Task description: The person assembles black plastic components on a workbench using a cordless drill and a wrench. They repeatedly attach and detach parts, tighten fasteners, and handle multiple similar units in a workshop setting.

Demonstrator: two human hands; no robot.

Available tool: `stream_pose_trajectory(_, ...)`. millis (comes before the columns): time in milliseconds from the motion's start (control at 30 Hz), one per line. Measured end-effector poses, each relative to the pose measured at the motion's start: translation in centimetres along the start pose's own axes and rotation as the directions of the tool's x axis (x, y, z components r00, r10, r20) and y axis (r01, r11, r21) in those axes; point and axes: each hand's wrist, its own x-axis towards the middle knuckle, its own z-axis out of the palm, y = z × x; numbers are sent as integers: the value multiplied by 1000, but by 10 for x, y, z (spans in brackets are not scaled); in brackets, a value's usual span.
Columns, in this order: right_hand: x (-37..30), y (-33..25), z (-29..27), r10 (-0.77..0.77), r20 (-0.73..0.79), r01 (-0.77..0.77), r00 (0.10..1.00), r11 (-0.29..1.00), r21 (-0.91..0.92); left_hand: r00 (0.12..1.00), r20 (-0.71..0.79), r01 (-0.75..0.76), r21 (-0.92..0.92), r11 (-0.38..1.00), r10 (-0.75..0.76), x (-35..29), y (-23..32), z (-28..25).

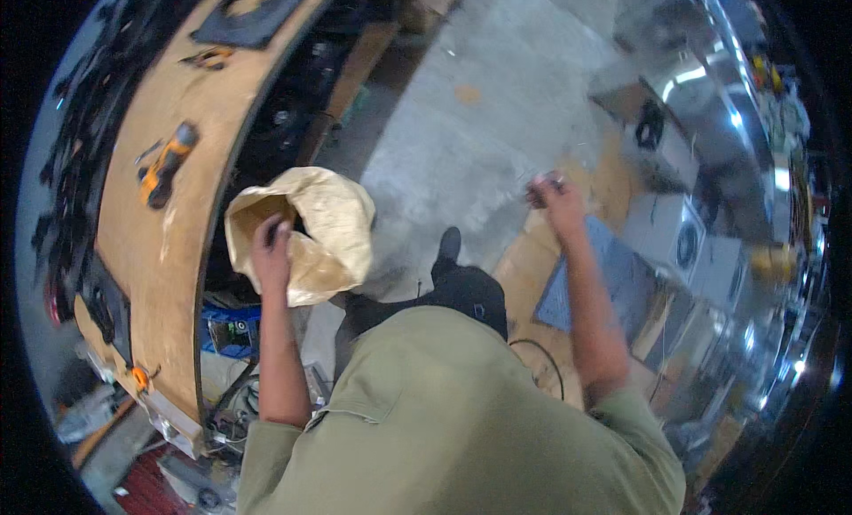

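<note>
A cream-coloured sack with a wide, crumpled mouth stands beside the workbench, to the left of my legs. My left hand is at the sack's mouth, with its fingers curled around something small and dark that I cannot make out. Out to the right, above the floor, my right hand is raised away from the sack. Its fingertips are pinched together, and a small dark thing seems to be between them, too blurred to name.
The wooden workbench on the left bears an orange-and-black power drill, orange-handled pliers and a dark mat. To the right a blue-grey panel lies near white box-shaped units. A black cable curves beside my right leg.
</note>
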Motion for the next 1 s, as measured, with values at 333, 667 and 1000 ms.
stream_pose_trajectory(333,24,320,-228,393,-261,-458,882,847,-271,898,343,201,236,951,-275,-69,15,106)
stream_pose_trajectory(667,-67,316,-113,628,124,-616,768,778,-122,787,540,160,290,944,-299,-60,19,173)
stream_pose_trajectory(1000,-155,291,-51,745,-188,-722,640,667,185,491,737,-101,577,810,-464,-73,-89,247)
